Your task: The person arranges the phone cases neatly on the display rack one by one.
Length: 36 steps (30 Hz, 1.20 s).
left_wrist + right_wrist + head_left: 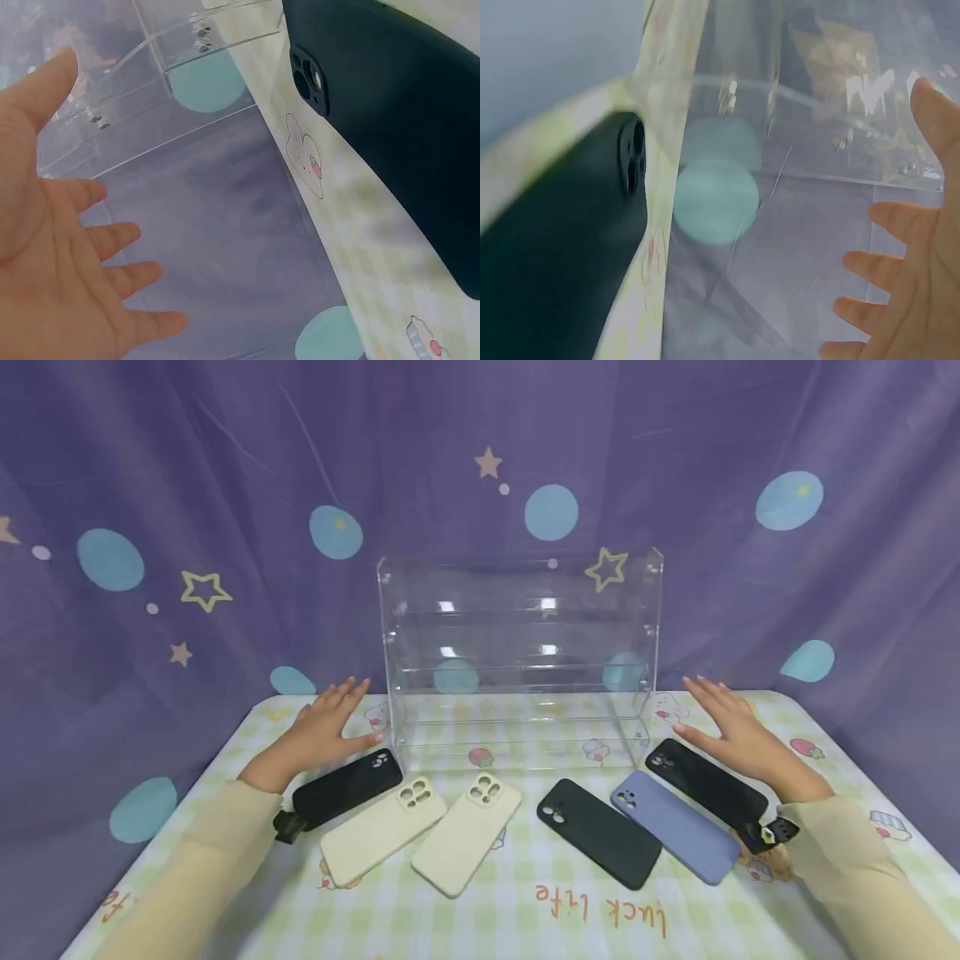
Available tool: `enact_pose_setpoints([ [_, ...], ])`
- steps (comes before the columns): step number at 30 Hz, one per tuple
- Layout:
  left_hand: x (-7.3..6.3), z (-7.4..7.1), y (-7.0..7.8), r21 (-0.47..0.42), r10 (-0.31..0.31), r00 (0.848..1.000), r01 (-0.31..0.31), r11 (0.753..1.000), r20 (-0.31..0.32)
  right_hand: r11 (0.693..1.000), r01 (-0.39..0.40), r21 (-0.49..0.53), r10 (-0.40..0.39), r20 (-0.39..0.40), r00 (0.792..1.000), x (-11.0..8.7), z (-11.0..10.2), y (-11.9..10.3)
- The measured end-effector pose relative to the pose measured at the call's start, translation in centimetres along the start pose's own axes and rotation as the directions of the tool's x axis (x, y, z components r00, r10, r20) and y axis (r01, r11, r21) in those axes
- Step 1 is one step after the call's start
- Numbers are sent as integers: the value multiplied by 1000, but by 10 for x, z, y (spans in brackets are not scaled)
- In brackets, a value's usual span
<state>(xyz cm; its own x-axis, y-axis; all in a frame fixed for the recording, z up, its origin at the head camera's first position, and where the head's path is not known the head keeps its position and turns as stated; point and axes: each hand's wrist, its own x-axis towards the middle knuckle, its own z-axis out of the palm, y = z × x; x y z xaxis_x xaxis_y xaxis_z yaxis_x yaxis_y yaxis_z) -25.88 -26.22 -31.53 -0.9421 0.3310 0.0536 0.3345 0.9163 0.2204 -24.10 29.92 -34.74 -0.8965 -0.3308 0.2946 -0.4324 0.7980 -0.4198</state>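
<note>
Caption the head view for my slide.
Left hand and right hand flank a clear rack behind six phone cases.

- We see a purple curtain (247,443) with soft creases, filling the background behind the table (772,703).
- Across the curtain we find rounded blue patches (551,512), solid pinkish stars (488,463), yellow star outlines (206,591) and small pale dots (504,489).
- Over the table we have a green-and-white checked cloth (420,927), its far corners rounded.
- Near the cloth's front we read orange lettering (637,914), "luck life", upside down to us.
- On the right we notice a strawberry print (806,748) and, nearer, a striped cupcake print (890,825).
- In the left wrist view we see a long-eared rabbit print (304,155).
</note>
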Motion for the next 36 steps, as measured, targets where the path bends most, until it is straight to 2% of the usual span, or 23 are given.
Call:
enact_pose_setpoints([
  [2,2,-3,-2,-51,17,1000,-17,999,9,998,12,55,-12,-3,1000,4,1,-3],
  [5,3,-7,-6,-156,50,999,-47,987,15,996,31,85,-29,-21,999,11,4,-7],
  [7,2,-7,-9,-250,61,998,-52,967,29,996,28,89,-25,-33,999,14,7,-10],
  [10,-1,-6,-13,-383,63,997,-42,923,42,994,-4,111,9,-47,999,18,12,-13],
  [13,-4,-3,-17,-506,54,997,-16,863,61,989,-43,144,52,-63,997,20,18,-15],
  [16,-5,2,-18,-594,60,997,-17,804,53,983,-54,175,69,-82,994,22,24,-16],
  [21,-5,15,-21,-742,68,997,-17,670,39,976,-53,209,82,-132,988,23,30,-16],
  [23,-5,20,-23,-795,57,998,-4,607,38,972,-59,226,95,-151,984,23,32,-17],
  [26,-5,28,-24,-831,36,999,11,556,37,967,-78,242,120,-162,980,23,35,-18],
  [29,-7,37,-26,-850,22,998,36,525,55,967,-98,237,137,-154,979,24,39,-18],
  [30,-8,40,-26,-844,16,998,39,534,56,967,-102,235,141,-154,978,23,40,-18],
  [33,-10,50,-27,-839,-19,997,77,539,79,965,-115,237,153,-152,976,23,43,-17],
  [36,-11,58,-28,-835,-82,991,136,533,109,957,-127,261,171,-153,973,24,44,-16],
])
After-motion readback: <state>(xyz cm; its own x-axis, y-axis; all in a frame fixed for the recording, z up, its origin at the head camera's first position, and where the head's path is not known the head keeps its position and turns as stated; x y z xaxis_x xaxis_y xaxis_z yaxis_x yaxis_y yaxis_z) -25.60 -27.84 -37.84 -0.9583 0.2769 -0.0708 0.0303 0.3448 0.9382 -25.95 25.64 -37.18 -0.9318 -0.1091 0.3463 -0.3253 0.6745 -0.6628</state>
